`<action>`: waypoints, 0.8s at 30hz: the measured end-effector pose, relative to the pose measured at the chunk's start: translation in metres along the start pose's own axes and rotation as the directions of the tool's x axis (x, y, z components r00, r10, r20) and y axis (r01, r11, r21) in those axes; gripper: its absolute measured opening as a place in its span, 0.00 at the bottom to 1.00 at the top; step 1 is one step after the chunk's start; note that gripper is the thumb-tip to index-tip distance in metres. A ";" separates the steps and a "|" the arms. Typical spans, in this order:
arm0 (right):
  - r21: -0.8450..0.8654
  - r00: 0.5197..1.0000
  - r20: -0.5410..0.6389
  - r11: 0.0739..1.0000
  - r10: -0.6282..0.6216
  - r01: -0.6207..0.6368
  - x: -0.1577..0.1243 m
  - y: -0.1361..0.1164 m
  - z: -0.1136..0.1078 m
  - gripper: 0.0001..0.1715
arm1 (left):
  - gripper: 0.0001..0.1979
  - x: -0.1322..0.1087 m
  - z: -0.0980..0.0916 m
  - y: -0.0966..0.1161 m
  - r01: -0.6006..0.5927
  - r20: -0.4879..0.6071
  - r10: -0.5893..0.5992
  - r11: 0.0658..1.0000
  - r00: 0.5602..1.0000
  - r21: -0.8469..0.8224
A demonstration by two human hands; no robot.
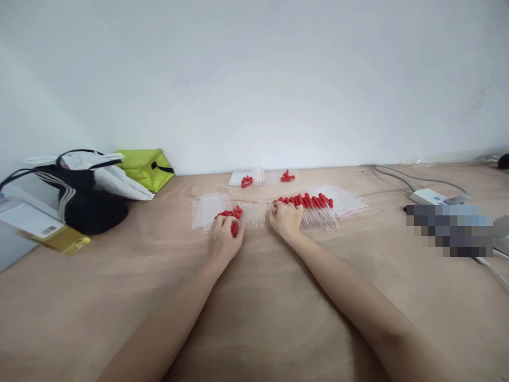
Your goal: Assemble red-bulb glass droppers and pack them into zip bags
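My left hand [226,237] curls over a small pile of red rubber bulbs [237,209], with red bulbs showing between its thumb and fingers. Just right of it, thin clear tubes [254,215] lie side by side on the table. My right hand [287,218] rests at the right end of those tubes with its fingers bent closed; what is in them is hidden. Close to its right side lies a row of droppers [314,212], clear tubes with red bulbs at their far ends.
Flat clear bags [209,212] lie left of my left hand, more bags [348,201] on the right. Filled bags [284,178] stand by the wall. A black cap [95,209], a yellow-green bag [143,167] and a box [51,231] sit left; a power strip [429,196] right.
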State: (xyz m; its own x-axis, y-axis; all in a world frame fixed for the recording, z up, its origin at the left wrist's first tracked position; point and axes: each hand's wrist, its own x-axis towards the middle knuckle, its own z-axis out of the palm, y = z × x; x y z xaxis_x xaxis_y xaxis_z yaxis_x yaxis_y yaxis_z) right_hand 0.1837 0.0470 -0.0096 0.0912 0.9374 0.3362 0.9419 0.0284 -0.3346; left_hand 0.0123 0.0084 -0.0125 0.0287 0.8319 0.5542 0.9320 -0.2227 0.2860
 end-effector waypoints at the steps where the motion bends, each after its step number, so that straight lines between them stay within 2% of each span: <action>1: -0.003 1.000 0.005 1.000 0.023 -0.023 0.003 -0.004 0.002 0.15 | 0.06 0.000 0.000 -0.001 0.016 0.020 -0.016 1.000 1.000 0.013; 8: -0.048 0.987 0.069 0.989 0.142 -0.139 0.014 -0.012 0.012 0.14 | 0.08 0.000 0.001 -0.004 0.036 0.087 -0.046 0.993 0.995 0.112; 17: -0.137 0.991 0.106 0.989 0.077 -0.062 0.008 -0.016 0.009 0.14 | 0.06 -0.005 -0.004 -0.002 0.014 0.116 -0.026 0.994 0.993 0.108; 21: -0.114 0.999 0.037 0.993 0.005 0.000 0.000 -0.012 0.002 0.16 | 0.09 -0.007 -0.003 -0.003 -0.042 0.052 0.041 0.999 0.998 0.029; 24: -0.085 0.992 -0.075 0.991 -0.106 0.099 -0.012 0.004 -0.004 0.18 | 0.13 -0.008 0.003 -0.005 -0.186 -0.025 0.184 0.980 0.983 -0.074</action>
State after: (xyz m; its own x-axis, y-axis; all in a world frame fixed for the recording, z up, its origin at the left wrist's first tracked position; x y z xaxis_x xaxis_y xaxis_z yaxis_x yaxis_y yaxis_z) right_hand 0.1880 0.0349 -0.0116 0.0151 0.9005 0.4346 0.9703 0.0918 -0.2240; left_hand 0.0081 0.0043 -0.0209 0.1911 0.7638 0.6165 0.8811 -0.4103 0.2353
